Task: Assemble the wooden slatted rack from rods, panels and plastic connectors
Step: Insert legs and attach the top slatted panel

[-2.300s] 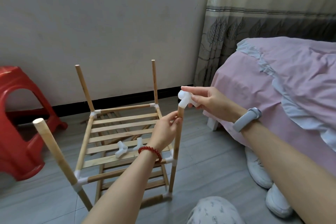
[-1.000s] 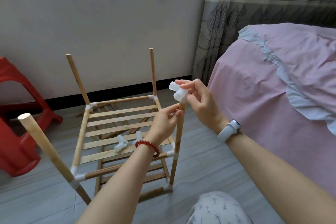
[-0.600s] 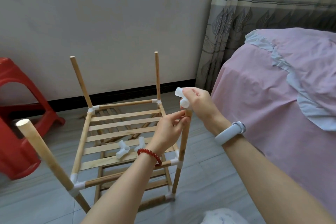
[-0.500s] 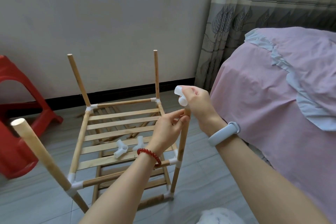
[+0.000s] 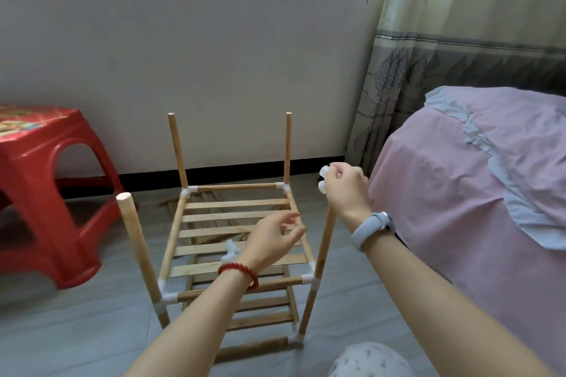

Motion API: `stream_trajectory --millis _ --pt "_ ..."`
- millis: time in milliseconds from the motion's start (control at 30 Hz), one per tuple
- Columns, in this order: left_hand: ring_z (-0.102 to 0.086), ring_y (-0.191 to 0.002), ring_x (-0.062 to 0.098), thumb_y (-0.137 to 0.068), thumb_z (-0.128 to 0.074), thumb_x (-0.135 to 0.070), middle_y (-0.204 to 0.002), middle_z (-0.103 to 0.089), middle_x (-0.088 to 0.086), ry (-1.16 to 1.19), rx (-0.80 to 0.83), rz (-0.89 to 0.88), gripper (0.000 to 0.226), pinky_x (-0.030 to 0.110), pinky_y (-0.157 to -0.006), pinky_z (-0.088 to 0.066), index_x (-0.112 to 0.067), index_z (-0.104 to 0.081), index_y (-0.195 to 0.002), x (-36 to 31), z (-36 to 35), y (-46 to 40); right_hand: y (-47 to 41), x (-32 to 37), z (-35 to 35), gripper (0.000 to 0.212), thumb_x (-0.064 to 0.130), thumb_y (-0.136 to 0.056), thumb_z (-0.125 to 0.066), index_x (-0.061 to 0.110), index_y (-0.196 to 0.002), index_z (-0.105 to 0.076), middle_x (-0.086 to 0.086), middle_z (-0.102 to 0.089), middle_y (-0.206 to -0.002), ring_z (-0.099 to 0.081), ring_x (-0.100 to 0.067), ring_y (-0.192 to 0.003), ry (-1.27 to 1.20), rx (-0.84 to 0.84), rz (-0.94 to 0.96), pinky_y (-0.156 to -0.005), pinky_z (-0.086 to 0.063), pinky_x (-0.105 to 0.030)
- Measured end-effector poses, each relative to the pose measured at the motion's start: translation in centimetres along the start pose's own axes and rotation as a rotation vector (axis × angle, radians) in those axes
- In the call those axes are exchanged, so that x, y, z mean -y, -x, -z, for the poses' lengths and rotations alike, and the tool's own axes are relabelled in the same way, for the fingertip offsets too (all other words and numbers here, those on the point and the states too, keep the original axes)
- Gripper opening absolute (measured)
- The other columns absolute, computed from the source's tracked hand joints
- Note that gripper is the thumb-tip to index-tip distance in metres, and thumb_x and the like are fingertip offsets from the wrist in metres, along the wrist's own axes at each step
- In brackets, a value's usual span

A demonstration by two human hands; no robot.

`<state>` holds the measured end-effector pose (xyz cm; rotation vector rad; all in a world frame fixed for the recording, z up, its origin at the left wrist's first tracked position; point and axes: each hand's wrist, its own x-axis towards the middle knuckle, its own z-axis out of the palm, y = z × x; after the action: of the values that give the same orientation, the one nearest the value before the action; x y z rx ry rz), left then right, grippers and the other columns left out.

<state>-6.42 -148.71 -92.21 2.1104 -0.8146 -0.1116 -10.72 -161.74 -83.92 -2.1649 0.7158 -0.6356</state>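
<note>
The wooden rack (image 5: 239, 239) stands on the grey floor (image 5: 76, 330) in front of the white wall (image 5: 183, 40); it serves as the landmark. It has two slatted shelves, one above the other, joined at the corners by white plastic connectors. Four rods rise from the upper shelf's corners.

The right hand (image 5: 344, 185) is at the top of the rack's near right rod (image 5: 321, 254). Its fingers are curled round a white connector (image 5: 323, 177), which shows at the hand's left edge. Whether the connector is seated on the rod end cannot be told, as the hand covers it. A pale band sits on that wrist.

The left hand (image 5: 272, 239) hovers over the upper shelf, just left of the near right rod. Its fingers are loosely spread and hold nothing; it appears clear of the rod. A red bead bracelet (image 5: 239, 271) is on that wrist.

A loose white connector (image 5: 229, 249) lies on the upper shelf slats, partly hidden by the left hand.

A red plastic stool (image 5: 46, 193) stands to the left of the rack. A bed with a pink cover (image 5: 474, 208) is to the right of the rack, with a curtain (image 5: 459, 40) behind it.
</note>
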Motion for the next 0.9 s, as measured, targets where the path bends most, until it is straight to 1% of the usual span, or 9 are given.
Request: stream_trajectory --millis 67,133,233,333,400,500,633,767,900 --pt "-0.055 -0.11 0.01 -0.092 -0.055 -0.034 -0.12 -0.059 -0.001 -0.074 -0.035 -0.019 0.04 0.027 -0.091 -0.049 -0.019 -0.053 -0.129 0.9 2.8 2.3 1.3 1.4 -0.1 0.028 0.017 -0.095 -0.041 0.017 -0.114 -0.061 -0.003 -0.051 -0.127 -0.039 -0.023 -0.124 0.262 -0.165 0.227 -0.107 -0.023 -0.042" --pt "-0.057 -0.102 0.005 -0.092 -0.055 -0.033 -0.115 -0.062 -0.002 -0.097 -0.046 -0.04 0.035 0.021 -0.087 -0.049 -0.018 -0.056 -0.124 1.6 5.9 4.6 2.9 2.6 -0.9 0.024 0.009 -0.093 -0.046 0.01 -0.108 -0.064 -0.007 -0.06 -0.115 -0.05 -0.025 -0.114 0.224 -0.251 0.566 -0.104 -0.029 -0.044" --pt "-0.059 -0.087 -0.002 -0.092 -0.056 -0.031 -0.101 -0.066 -0.007 -0.073 -0.117 0.065 0.025 0.012 -0.077 -0.049 -0.019 -0.064 -0.112 3.6 11.1 9.6 6.4 4.6 -4.4 0.021 0.007 -0.093 -0.048 0.006 -0.106 -0.064 -0.007 -0.068 -0.09 -0.064 -0.022 -0.081 0.037 0.178 0.836 -0.076 -0.052 -0.039" --pt "-0.059 -0.078 -0.005 -0.092 -0.056 -0.026 -0.091 -0.067 -0.011 -0.107 -0.266 0.255 0.019 0.005 -0.069 -0.045 -0.019 -0.068 -0.105 7.0 15.5 15.9 11.0 6.0 -10.7 0.022 0.02 -0.096 -0.047 0.018 -0.109 -0.064 0.012 -0.063 -0.082 -0.06 0.004 -0.072 0.17 0.826 0.751 -0.063 -0.05 -0.013" --pt "-0.058 -0.075 -0.003 -0.092 -0.056 -0.023 -0.089 -0.065 -0.011 -0.132 -0.367 0.403 0.018 0.001 -0.064 -0.039 -0.018 -0.069 -0.102 9.9 17.3 20.2 13.3 5.8 -15.3 0.024 0.023 -0.097 -0.044 0.018 -0.11 -0.064 0.013 -0.062 -0.083 -0.054 0.011 -0.066 0.319 1.045 0.73 -0.059 -0.042 -0.006" --pt "-0.06 -0.089 0.011 -0.093 -0.053 -0.023 -0.099 -0.067 -0.005 -0.129 -0.435 0.692 0.02 0.017 -0.075 -0.042 -0.017 -0.068 -0.104 15.9 18.3 28.6 17.2 4.8 -22.9 0.027 0.024 -0.098 -0.041 0.014 -0.115 -0.06 0.012 -0.062 -0.078 -0.059 0.0 -0.068 0.443 1.324 0.606 -0.065 -0.046 -0.01" --pt "-0.052 -0.114 0.023 -0.094 -0.049 -0.021 -0.128 -0.056 0.008 -0.115 -0.54 1.148 0.034 0.029 -0.092 -0.041 -0.012 -0.054 -0.126 23.8 14.7 40.1 21.4 2.3 -30.8 0.027 0.023 -0.098 -0.042 0.011 -0.116 -0.058 0.007 -0.063 -0.082 -0.061 -0.007 -0.069 0.472 1.485 0.434 -0.068 -0.05 -0.023" --pt "-0.015 -0.137 0.034 -0.092 -0.049 -0.03 -0.151 -0.017 0.011 -0.227 -0.435 1.698 0.056 0.054 -0.106 -0.023 -0.028 -0.027 -0.143 27.7 8.3 51.2 26.8 -0.8 -36.5 0.027 0.019 -0.098 -0.041 0.009 -0.117 -0.058 -0.002 -0.064 -0.092 -0.061 -0.014 -0.073 0.54 1.601 0.429 -0.058 -0.045 -0.018" --pt "0.01 -0.141 0.04 -0.092 -0.05 -0.034 -0.155 0.015 0.01 -0.115 -0.301 1.889 0.07 0.055 -0.11 -0.018 -0.035 -0.008 -0.148 29.5 3.0 58.0 30.7 -3.1 -39.1 0.027 0.018 -0.098 -0.039 0.013 -0.117 -0.057 -0.001 -0.063 -0.096 -0.062 -0.015 -0.078 0.635 1.722 0.565 -0.063 -0.048 -0.016"
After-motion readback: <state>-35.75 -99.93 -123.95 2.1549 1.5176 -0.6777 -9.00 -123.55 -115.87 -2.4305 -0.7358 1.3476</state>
